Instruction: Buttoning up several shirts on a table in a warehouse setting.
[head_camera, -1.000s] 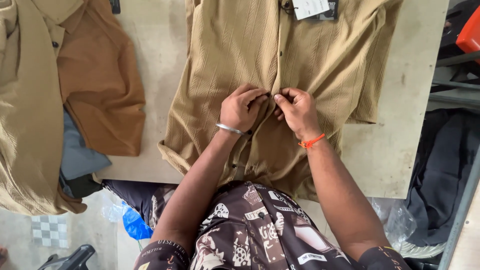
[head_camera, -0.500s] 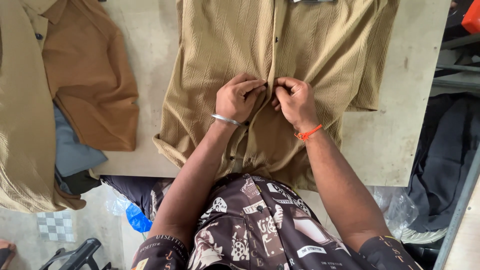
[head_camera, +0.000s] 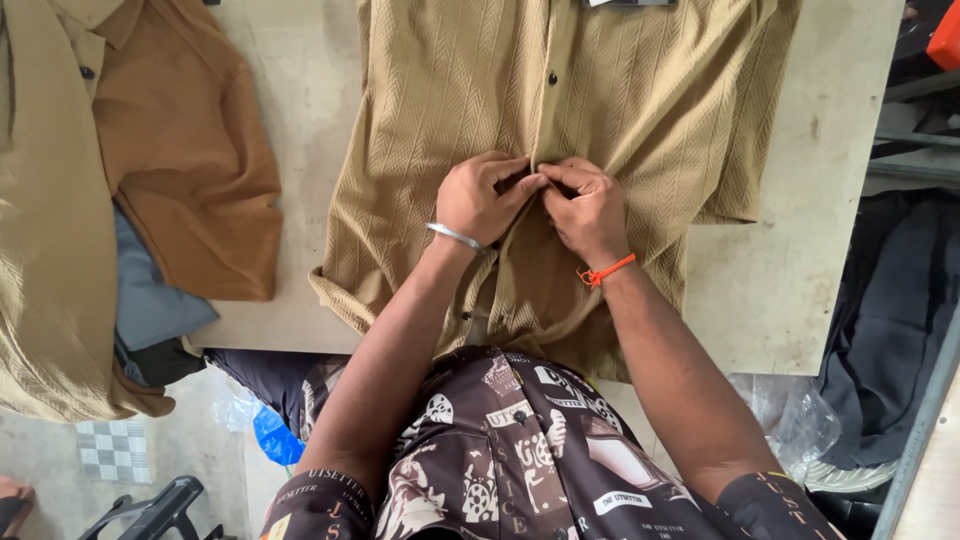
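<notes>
A tan ribbed button-up shirt (head_camera: 640, 90) lies flat, front up, on a pale worktable (head_camera: 790, 270). My left hand (head_camera: 482, 197), with a silver bangle on the wrist, pinches the shirt's button placket at mid-chest. My right hand (head_camera: 590, 210), with an orange thread on the wrist, pinches the same placket from the other side. The fingertips of both hands meet over the placket and hide what lies under them. A dark button (head_camera: 550, 78) shows higher up on the placket. The shirt's hem hangs over the table's near edge.
A brown shirt (head_camera: 190, 150) lies on the table's left part, over a grey garment (head_camera: 150, 300). Another tan garment (head_camera: 45, 230) hangs at far left. Dark fabric (head_camera: 890, 320) and clear plastic bags (head_camera: 790, 415) sit at right. A blue bag (head_camera: 275, 435) lies on the floor.
Both hands have stayed pinched together on the placket. The view has shifted a little, so the shirt and hands sit slightly higher in the frame.
</notes>
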